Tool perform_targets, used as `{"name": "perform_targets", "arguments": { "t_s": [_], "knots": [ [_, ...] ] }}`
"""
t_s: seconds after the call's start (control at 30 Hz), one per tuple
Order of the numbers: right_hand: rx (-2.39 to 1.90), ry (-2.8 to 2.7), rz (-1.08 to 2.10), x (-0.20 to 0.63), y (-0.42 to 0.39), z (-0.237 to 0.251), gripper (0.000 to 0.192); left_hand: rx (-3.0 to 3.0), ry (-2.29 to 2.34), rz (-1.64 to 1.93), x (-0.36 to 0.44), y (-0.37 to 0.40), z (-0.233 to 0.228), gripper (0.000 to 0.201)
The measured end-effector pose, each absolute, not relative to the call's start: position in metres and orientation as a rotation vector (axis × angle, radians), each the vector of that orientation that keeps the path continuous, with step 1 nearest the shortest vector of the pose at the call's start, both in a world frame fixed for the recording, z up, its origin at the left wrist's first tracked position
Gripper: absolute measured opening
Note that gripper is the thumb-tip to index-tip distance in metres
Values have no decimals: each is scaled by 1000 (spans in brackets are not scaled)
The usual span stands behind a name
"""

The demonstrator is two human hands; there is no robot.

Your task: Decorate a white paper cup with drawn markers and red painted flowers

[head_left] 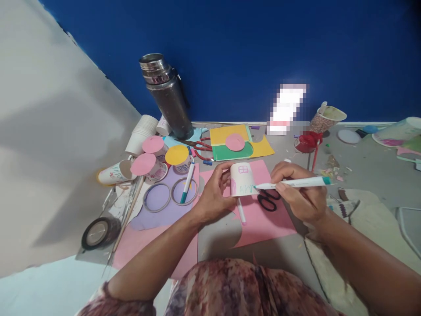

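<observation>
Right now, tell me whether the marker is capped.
Uncapped: the marker in the right hand has its bare tip against the cup.

pink paper [266,221] on grey floor [368,175]

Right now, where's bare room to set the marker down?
Free: pink paper below the black scissors, and grey floor right of the right hand. Crowded: capped cups, tape rings and flask left of the left hand.

I look down on a home craft corner set up on a grey floor [362,175] against a blue wall [263,52]. Coloured paper sheets [263,219], paper cups [144,129] and tape rolls [98,232] lie scattered around my hands.
</observation>
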State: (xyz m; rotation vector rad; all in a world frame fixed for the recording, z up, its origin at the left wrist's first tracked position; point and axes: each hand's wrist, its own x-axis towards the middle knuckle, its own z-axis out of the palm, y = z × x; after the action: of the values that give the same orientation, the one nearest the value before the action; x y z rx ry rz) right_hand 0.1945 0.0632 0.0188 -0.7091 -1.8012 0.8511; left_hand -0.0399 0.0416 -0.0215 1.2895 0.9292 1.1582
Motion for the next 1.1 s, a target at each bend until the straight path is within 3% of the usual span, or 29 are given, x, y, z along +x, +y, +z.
{"name": "perform_targets", "arguments": {
  "t_s": [1.1],
  "knots": [
    [-779,-1483,1250,191,60,9,27,1339,1086,1173,-40,38,-14,74]
  ]
}}
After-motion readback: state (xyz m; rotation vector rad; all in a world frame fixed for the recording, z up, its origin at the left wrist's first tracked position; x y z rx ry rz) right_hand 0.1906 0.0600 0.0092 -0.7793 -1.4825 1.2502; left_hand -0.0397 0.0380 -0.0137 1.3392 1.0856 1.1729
